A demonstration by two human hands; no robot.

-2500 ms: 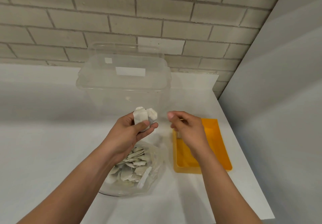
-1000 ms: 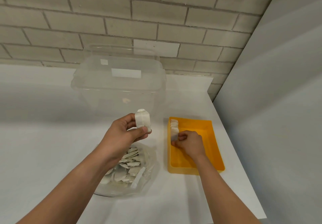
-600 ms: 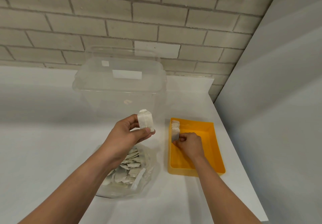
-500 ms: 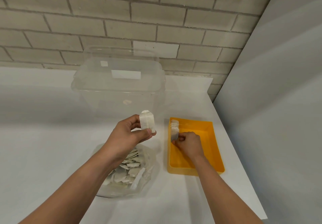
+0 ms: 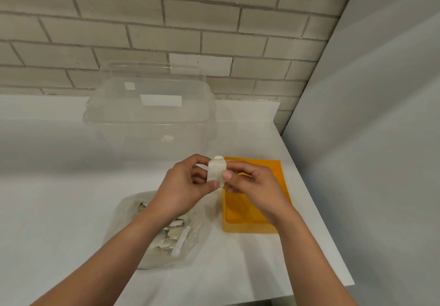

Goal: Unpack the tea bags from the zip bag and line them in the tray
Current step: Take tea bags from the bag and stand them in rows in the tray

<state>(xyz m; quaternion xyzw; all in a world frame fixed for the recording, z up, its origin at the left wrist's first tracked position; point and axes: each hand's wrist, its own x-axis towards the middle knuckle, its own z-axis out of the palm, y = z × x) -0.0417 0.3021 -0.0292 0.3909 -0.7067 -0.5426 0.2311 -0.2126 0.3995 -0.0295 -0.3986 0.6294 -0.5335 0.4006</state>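
Both hands (image 5: 183, 186) (image 5: 256, 190) pinch the tea bag (image 5: 216, 170) upright, long axis vertical.

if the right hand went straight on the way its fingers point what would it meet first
The tea bag, which the right hand already touches; just beyond it, probably the left hand.
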